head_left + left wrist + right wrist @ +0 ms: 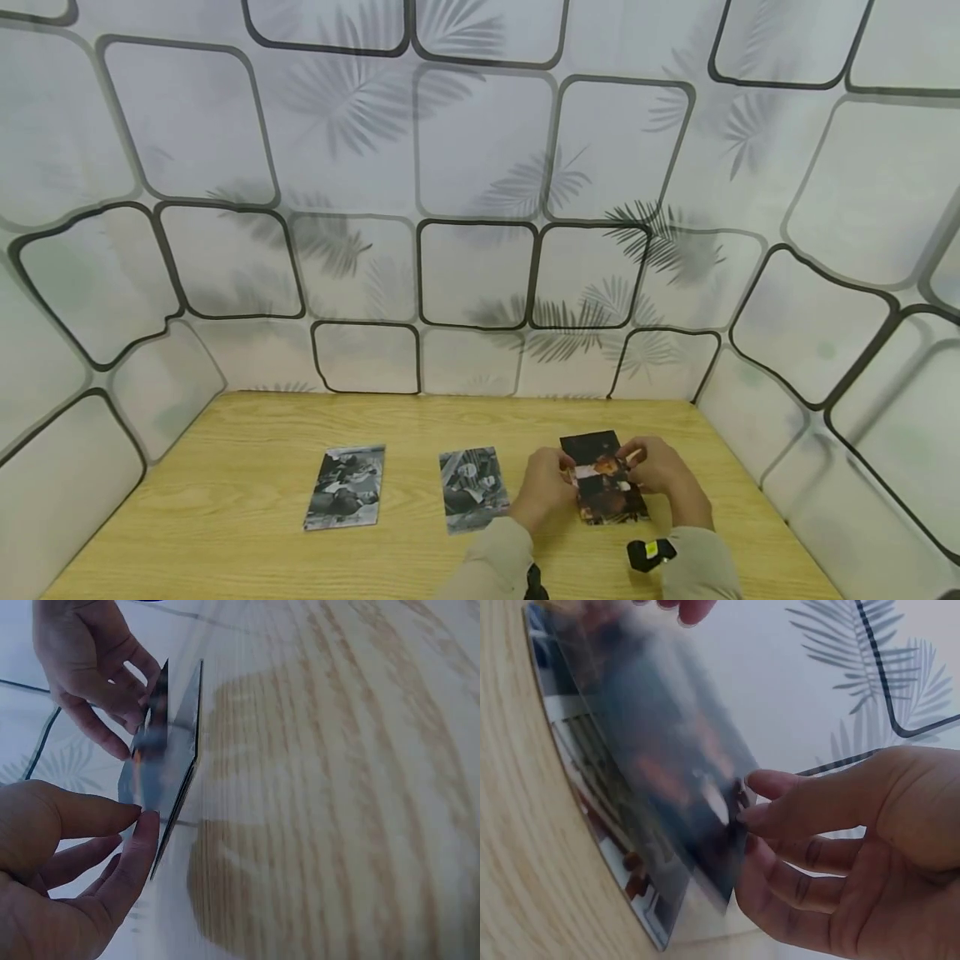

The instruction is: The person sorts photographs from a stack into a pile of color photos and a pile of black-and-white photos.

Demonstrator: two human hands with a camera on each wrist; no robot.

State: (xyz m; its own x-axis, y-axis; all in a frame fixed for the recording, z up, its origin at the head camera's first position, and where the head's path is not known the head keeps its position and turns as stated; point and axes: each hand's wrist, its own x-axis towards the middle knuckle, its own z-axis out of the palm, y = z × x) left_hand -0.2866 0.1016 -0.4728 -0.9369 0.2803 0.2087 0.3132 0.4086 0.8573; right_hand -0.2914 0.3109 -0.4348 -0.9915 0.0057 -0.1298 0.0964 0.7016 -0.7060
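A dark colour photo [603, 496] is held by its two sides over the right part of the table. My left hand [546, 485] pinches its left edge between thumb and fingertips. On the opposite edge, the thumb and fingers of my right hand [660, 471] grip it. Beneath this photo lies another glossy photo [600, 780] on the wood, with a gap between the two in the right wrist view. Left of my left hand, a black-and-white photo [471, 487] lies flat, its lower corner close to my sleeve.
Farther left on the wooden table [225, 500] is another black-and-white photo [347, 487]. A patterned cloth [480, 275] stands behind the table and along both sides. My right cuff carries a black wrist device [649, 554].
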